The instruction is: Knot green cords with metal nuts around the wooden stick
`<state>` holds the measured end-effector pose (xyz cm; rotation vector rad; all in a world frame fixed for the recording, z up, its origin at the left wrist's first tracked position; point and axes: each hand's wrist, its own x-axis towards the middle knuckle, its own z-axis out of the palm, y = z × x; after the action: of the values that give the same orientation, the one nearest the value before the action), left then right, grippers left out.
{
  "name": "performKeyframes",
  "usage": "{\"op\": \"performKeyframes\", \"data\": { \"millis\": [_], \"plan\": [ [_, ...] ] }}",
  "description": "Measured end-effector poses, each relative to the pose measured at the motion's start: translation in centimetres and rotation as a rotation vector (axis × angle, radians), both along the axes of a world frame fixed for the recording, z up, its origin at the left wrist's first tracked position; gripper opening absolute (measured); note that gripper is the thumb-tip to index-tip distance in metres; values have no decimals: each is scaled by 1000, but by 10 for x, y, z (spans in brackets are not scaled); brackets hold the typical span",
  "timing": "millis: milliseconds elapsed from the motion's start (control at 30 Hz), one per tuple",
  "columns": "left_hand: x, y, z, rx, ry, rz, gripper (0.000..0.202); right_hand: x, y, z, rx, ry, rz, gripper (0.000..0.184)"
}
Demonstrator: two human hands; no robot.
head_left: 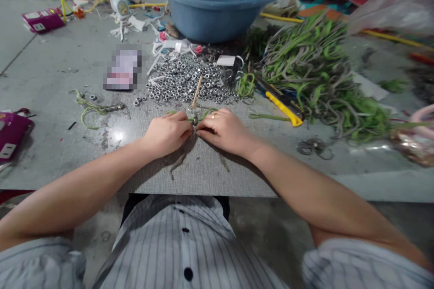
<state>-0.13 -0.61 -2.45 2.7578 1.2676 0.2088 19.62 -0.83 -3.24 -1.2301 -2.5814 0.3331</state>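
Note:
My left hand (168, 133) and my right hand (226, 131) meet over the table, fingers pinched on a green and grey cord (208, 112). Small metal pieces sit on the cord between the fingertips; their exact kind is hidden. Two grey cord ends (176, 165) trail toward me from under the hands. Just behind the fingers a thin wooden stick (197, 92) stands upright, with a wire ring around its foot. Beyond it spreads a heap of metal nuts (183, 79). A finished-looking knotted cord with nuts (101, 108) lies to the left.
A large blue basin (217, 18) stands at the back. On the right are a heap of green and grey cords (312, 58), a yellow utility knife (281, 106) and metal rings (314, 146). A blurred-out phone (122, 70) and purple boxes (43, 20) lie left.

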Motion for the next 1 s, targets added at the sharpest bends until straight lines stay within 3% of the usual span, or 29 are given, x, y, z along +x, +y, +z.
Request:
{"op": "performKeyframes", "data": {
  "millis": [200,367,600,833,1000],
  "plan": [
    [0,-3,0,-28,-63,-7,24,-2,0,0,21,-1,8,16],
    [2,-5,1,-20,2,6,25,-2,-1,1,30,24,7,17],
    [2,-4,-2,-2,-33,1,25,11,2,15,40,32,-139,11],
    [1,-5,-1,6,-33,1,24,27,6,34,-88,-222,-278,10],
    [2,-5,1,-12,-12,-1,25,34,8,36,-135,-397,-340,12]
  ]
}}
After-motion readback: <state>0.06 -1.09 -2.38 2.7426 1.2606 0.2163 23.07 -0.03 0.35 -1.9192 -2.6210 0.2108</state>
